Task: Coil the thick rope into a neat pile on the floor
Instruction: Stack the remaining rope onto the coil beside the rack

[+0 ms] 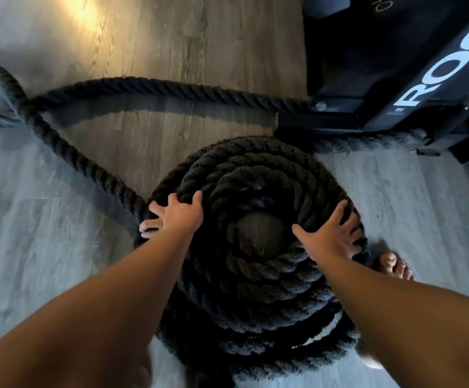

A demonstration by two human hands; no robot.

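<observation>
1. In the head view, the thick rope (255,278) is seen coiled in stacked rings on the wooden floor (60,247), near centre, with bare floor showing in its middle
2. The left hand (178,217) is laid on the coil's left rim, fingers spread, nothing gripped
3. The right hand (330,238) is pressed flat on the right rim, fingers straight
4. The rope's loose length is led far left, then right to a black frame (395,79)
</observation>
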